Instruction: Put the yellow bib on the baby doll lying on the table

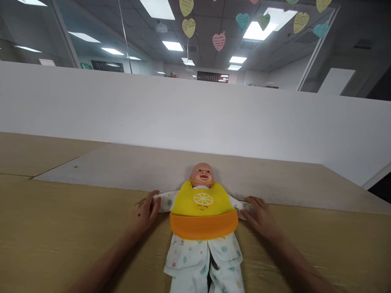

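Observation:
A baby doll [202,174] lies on its back, head away from me, in white printed clothes [189,254]. Over its chest is a yellow bib [186,199] with a lemon-slice face and an orange catch pocket [203,226] along the bottom. Both of the doll's arms are stretched out sideways. My left hand [145,213] has its thumb and fingers closed around the end of the sleeve [168,200] on the left. On the other side, my right hand [261,215] pinches the opposite sleeve end [241,205]. The doll's own hands are hidden.
The doll rests across a tan covering [76,228] and a grey-white board [122,167]. Behind stands a low white wall [183,114] topped by glass, with heart-shaped paper notes [219,42] stuck on it. A dark gap [381,183] shows at the far right.

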{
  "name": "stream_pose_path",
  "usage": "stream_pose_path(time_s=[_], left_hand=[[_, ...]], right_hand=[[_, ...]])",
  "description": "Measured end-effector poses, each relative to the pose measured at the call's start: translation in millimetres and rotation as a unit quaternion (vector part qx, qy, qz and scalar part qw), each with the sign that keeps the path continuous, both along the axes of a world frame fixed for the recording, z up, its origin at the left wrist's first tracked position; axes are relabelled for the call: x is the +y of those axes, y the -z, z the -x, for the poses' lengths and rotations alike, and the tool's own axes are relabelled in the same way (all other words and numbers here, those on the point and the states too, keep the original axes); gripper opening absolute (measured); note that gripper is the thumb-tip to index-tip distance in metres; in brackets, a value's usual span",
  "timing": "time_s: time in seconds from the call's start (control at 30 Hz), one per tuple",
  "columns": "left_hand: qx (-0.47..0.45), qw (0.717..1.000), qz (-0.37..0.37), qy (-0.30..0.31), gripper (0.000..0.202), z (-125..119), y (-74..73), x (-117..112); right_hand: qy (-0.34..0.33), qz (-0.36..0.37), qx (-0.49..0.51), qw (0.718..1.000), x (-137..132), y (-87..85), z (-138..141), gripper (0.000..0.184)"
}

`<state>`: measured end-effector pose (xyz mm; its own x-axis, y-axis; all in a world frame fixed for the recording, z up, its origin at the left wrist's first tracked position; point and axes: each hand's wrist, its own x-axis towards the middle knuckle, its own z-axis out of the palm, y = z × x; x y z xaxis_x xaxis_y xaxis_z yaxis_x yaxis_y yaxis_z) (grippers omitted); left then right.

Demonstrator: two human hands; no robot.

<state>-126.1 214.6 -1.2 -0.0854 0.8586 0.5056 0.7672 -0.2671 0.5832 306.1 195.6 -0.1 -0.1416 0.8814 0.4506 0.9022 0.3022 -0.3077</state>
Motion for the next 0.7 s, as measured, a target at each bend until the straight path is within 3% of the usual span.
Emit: stream_pose_path(time_s=[0.13,0.27,0.47,0.53,0.63,0.7], left_hand=[[0.222,0.961,-0.157,0.042,0.036,29,11.9,-2],[0.294,0.936,-0.177,0.082,0.04,39,15.4,5],[0.302,0.937,-0.173,0.017,0.025,42,23.9,10],[0.286,0.943,-0.169,0.022,0.026,41,24.0,7],[0.204,0.964,-0.168,0.04,0.034,38,20.8,2],[0.117,0.981,-0.154,0.009,0.036,40,18.1,1]], right_hand=[[0.021,0.064,-0.007,0.998,-6,14.4,-30,0.065],[0.029,0.065,0.018,0.997,-2,22.0,-36,0.058],[0.032,0.007,0.0,0.999,-1,26.6,-33,0.043],[0.031,-0.025,0.009,0.999,-3,26.7,-31,0.041],[0.045,-0.118,0.059,0.99,-9,25.7,-22,0.037],[0.047,-0.135,0.097,0.985,-12,24.8,-14,0.03]])
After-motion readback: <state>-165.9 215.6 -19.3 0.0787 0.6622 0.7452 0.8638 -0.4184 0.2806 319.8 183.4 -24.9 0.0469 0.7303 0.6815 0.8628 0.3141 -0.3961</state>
